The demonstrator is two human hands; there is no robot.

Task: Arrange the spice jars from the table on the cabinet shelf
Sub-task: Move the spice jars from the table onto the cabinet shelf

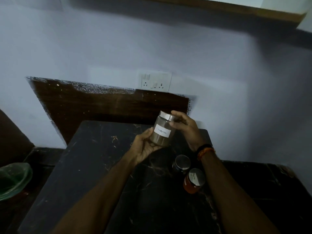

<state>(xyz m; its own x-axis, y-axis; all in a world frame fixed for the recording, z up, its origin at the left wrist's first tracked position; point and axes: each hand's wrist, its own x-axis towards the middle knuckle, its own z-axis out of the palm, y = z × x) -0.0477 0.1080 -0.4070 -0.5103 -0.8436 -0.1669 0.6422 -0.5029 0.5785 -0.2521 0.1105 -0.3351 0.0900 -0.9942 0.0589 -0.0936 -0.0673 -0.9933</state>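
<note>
A glass spice jar (pixel 163 130) with brown powder, a steel lid and a white handwritten label is held tilted above the dark marble table (pixel 94 166). My left hand (pixel 143 147) cups its base from below. My right hand (pixel 184 125) grips it near the lid from the right side. Two more jars stand on the table under my right forearm: a dark one with a steel lid (pixel 181 163) and an orange-filled one (pixel 194 182). The cabinet's wooden underside (pixel 253 11) shows at the top right; its shelf is out of sight.
A wall switch and socket plate (pixel 154 81) sits above a dark wooden panel (pixel 101 105) behind the table. A green translucent bowl (pixel 12 180) rests at the left edge on a lower dark surface. The room is dim.
</note>
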